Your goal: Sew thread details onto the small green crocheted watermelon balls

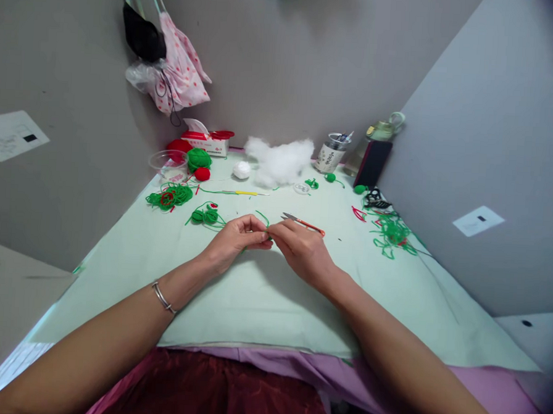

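Both hands meet above the middle of the pale green tabletop (262, 311). My left hand (238, 239) pinches green yarn (262, 217), whose loose end sticks up between the hands. My right hand (302, 245) is closed at the same spot, its fingertips against the yarn; the small piece there is mostly hidden by fingers. Just beyond the right hand lie thread snips (306, 224) with orange handles. A small green yarn ball (205, 215) sits left of the left hand, with strands trailing toward it. Farther back rests a yellow-handled crochet hook (246, 193).
White stuffing (281, 161) is heaped at the back, beside a white yarn ball (241, 170). Tangled green yarn lies left (169, 196) and right (393, 233). A tissue box (208, 143), pen can (332, 153), phone (374, 164) and bottle (381, 130) line the back.
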{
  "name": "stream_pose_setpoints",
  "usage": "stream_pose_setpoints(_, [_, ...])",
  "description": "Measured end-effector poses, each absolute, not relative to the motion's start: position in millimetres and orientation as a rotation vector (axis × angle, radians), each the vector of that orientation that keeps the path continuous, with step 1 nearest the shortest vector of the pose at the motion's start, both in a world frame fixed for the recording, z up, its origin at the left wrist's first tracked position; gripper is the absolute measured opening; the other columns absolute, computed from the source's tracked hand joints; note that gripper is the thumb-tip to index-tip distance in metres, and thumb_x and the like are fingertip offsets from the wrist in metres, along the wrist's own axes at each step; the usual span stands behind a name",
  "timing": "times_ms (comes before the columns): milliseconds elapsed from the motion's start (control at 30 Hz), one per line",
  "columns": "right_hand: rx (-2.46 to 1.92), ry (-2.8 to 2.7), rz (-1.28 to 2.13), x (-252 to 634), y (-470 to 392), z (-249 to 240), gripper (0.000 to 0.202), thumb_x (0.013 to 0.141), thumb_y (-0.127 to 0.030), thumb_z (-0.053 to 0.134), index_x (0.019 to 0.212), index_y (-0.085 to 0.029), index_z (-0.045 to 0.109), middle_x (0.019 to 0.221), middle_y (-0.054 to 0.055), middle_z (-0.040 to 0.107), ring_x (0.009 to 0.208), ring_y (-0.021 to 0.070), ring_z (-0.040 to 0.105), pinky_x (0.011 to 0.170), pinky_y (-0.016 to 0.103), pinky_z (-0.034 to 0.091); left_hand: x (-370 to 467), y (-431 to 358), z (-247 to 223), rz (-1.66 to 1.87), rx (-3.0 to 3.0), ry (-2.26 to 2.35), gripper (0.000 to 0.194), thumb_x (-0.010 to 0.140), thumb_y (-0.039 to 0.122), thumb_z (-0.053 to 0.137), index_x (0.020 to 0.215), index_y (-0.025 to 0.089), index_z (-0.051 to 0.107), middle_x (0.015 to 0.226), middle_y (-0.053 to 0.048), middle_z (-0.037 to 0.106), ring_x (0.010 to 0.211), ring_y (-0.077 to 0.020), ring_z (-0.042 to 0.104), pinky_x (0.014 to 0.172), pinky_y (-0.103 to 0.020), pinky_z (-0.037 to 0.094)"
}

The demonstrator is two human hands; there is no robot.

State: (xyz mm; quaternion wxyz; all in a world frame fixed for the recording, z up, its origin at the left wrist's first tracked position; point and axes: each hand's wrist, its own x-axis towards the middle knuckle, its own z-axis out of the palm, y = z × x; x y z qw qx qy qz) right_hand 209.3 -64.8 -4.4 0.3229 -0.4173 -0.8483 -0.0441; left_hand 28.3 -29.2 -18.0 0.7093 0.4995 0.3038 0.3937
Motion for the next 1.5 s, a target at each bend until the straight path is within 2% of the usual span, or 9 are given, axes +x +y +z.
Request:
stream_pose_setpoints(133, [-1.028, -1.998, 0.259, 205.3, -63.9, 2.0, 0.014, 0.094, -0.021, 0.051, 0.093, -0.019, 0.064, 0.102, 0.008, 0.063, 0.073, 0.0125, 0.058, 0.061, 0.025, 0.043, 28.9, -29.7, -18.6, 0.878, 1.122, 0.667, 0.021, 0.074, 0.027, 0.076, 0.081, 0.015, 0.061, 0.082, 0.0, 0.065, 0.079, -0.0139, 0.065, 0.086, -0.036, 0.053])
stream_pose_setpoints(300, [-0.937, -1.501, 1.255, 204.3, -59.0, 6.6, 0.015, 0.095, -0.035, 0.052, 0.092, -0.02, 0.053, 0.078, 0.002, 0.063, 0.063, 0.0118, 0.058, 0.059, 0.025, 0.046, 28.9, -29.9, -21.6, 0.878, 1.141, 0.626, 0.019, 0.077, 0.026, 0.073, 0.081, 0.015, 0.058, 0.082, -0.001, 0.067, 0.08, -0.0156, 0.067, 0.089, -0.039, 0.052])
stream_pose_setpoints(467, [-0.777, -1.349, 1.546, 204.6, -65.2, 18.4, 0.016, 0.091, -0.033, 0.06, 0.088, -0.018, 0.055, 0.058, -0.006, 0.049, 0.052, 0.0073, 0.043, 0.056, 0.022, 0.037, 28.1, -29.7, -19.1, 0.945, 1.146, 0.713, 0.021, 0.075, 0.026, 0.075, 0.078, 0.015, 0.057, 0.079, -0.001, 0.067, 0.078, -0.0179, 0.07, 0.09, -0.042, 0.052])
stream_pose_setpoints(700, [-0.778, -1.345, 1.44, 209.7, -66.1, 24.4, 0.014, 0.09, -0.031, 0.061, 0.086, -0.018, 0.057, 0.058, -0.006, 0.047, 0.052, 0.008, 0.038, 0.054, 0.023, 0.032, 26.5, -28.5, -13.6, 0.875, 0.985, 0.63, 0.032, 0.074, 0.022, 0.076, 0.104, 0.015, 0.068, 0.091, -0.005, 0.07, 0.087, -0.0178, 0.069, 0.098, -0.038, 0.048])
stream_pose_setpoints(833, [-0.852, -1.395, 1.346, 210.4, -64.0, 20.8, 0.011, 0.09, -0.029, 0.059, 0.086, -0.018, 0.057, 0.059, -0.005, 0.049, 0.055, 0.009, 0.041, 0.056, 0.024, 0.033, 26.2, -30.1, -10.4, 0.842, 0.982, 0.589, 0.022, 0.076, 0.021, 0.073, 0.097, 0.017, 0.07, 0.101, -0.005, 0.069, 0.093, -0.0163, 0.066, 0.098, -0.035, 0.047])
stream_pose_setpoints(1100, [-0.895, -1.452, 1.302, 210.0, -63.5, 17.6, 0.014, 0.09, -0.032, 0.06, 0.089, -0.018, 0.058, 0.062, -0.004, 0.051, 0.057, 0.0093, 0.044, 0.06, 0.024, 0.037, 28.8, -35.9, -10.5, 0.822, 1.034, 0.56, 0.014, 0.076, 0.02, 0.073, 0.085, 0.017, 0.063, 0.09, -0.001, 0.064, 0.092, -0.015, 0.062, 0.094, -0.035, 0.047])
stream_pose_setpoints(1167, [-0.891, -1.448, 1.309, 210.0, -63.4, 17.4, 0.016, 0.09, -0.034, 0.061, 0.089, -0.018, 0.058, 0.062, -0.004, 0.052, 0.057, 0.0093, 0.044, 0.06, 0.024, 0.037, 29.0, -36.1, -12.2, 0.808, 1.072, 0.57, 0.017, 0.076, 0.022, 0.074, 0.087, 0.017, 0.062, 0.089, -0.002, 0.065, 0.089, -0.0157, 0.063, 0.089, -0.034, 0.048])
stream_pose_setpoints(1333, [-0.858, -1.44, 1.331, 209.3, -64.7, 18.0, 0.016, 0.09, -0.034, 0.062, 0.09, -0.018, 0.059, 0.062, -0.004, 0.052, 0.057, 0.009, 0.044, 0.059, 0.024, 0.037, 28.1, -35.9, -12.9, 0.74, 1.065, 0.55, 0.039, 0.078, 0.022, 0.071, 0.116, 0.02, 0.061, 0.096, -0.006, 0.068, 0.085, -0.016, 0.065, 0.086, -0.033, 0.049])
stream_pose_setpoints(1500, [-0.864, -1.436, 1.321, 209.1, -64.6, 18.8, 0.016, 0.089, -0.035, 0.063, 0.089, -0.019, 0.059, 0.063, -0.004, 0.052, 0.057, 0.0092, 0.044, 0.059, 0.024, 0.038, 27.6, -37.2, -7.9, 0.726, 1.024, 0.473, 0.029, 0.079, 0.02, 0.071, 0.107, 0.017, 0.064, 0.098, -0.008, 0.07, 0.097, -0.0199, 0.066, 0.097, -0.038, 0.046])
